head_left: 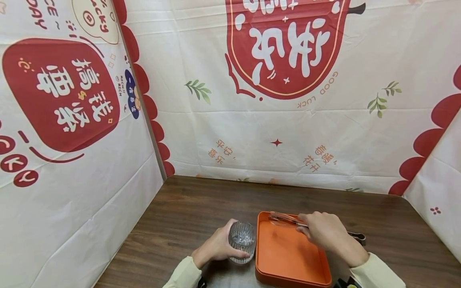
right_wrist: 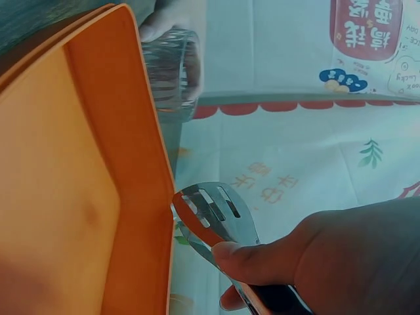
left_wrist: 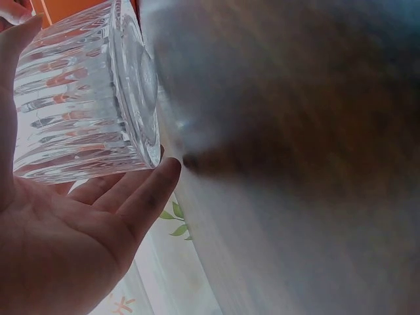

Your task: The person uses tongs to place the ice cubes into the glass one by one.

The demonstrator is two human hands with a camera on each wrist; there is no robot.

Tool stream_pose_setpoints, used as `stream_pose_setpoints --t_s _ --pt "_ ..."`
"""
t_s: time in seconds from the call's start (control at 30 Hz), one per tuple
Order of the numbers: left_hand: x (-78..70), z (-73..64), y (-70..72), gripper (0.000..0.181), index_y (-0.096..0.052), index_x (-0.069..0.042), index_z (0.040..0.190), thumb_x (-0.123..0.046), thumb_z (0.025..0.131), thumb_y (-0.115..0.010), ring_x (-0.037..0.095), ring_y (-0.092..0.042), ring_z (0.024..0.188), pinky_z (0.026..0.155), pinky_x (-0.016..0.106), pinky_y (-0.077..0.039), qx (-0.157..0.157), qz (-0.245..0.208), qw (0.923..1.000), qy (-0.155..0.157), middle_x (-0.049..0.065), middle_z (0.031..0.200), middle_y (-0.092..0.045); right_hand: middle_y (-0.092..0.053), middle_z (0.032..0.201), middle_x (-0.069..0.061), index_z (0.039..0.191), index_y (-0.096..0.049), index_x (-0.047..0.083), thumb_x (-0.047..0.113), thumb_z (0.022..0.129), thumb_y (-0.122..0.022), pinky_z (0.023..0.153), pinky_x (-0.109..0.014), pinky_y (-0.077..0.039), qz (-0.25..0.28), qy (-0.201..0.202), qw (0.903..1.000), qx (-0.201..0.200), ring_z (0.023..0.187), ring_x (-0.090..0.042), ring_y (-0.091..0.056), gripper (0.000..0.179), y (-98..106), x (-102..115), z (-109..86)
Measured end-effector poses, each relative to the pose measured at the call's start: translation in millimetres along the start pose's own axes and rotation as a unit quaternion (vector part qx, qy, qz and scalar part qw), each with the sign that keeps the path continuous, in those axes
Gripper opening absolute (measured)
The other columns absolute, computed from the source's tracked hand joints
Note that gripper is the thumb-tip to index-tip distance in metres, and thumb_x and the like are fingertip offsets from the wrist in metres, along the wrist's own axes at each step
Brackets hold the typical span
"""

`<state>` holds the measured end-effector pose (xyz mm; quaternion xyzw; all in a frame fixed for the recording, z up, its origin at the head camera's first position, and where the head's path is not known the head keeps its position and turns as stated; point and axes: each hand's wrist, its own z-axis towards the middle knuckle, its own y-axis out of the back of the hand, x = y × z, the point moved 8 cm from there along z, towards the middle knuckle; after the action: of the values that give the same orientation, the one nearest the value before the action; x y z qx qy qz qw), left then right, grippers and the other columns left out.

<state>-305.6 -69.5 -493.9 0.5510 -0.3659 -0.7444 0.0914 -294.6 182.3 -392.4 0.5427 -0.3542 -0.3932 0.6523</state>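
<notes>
My left hand grips a clear ribbed glass, with the thumb on its near side. The left wrist view shows the glass's thick base close over the table; I cannot tell whether it touches. Just right of the glass is a shallow orange tray, its visible floor bare. My right hand holds metal tongs over the tray's far right part. The slotted head of the tongs appears beside the tray wall in the right wrist view, its two jaws slightly apart.
A dark wood-grain table lies under everything. White printed cloth hangs behind it and along the left and right sides, with red scalloped trim at the corners.
</notes>
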Motion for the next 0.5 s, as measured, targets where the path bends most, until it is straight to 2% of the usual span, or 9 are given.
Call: stream_pose_setpoints --t_s 0.5 --pt "0.4 -0.4 0.0 0.081 -0.048 -0.018 0.127 -0.042 0.064 -0.093 0.005 -0.062 0.09 0.079 0.025 -0.052 -0.001 0.003 1.0 0.0 -0.002 0.104 -0.067 -0.039 0.054 0.012 0.074 -0.047 0.025 0.034 0.085 -0.076 0.043 -0.029 -0.031 0.003 0.014 0.9992 -0.038 0.045 -0.008 -0.039 0.032 24 9 -6.7"
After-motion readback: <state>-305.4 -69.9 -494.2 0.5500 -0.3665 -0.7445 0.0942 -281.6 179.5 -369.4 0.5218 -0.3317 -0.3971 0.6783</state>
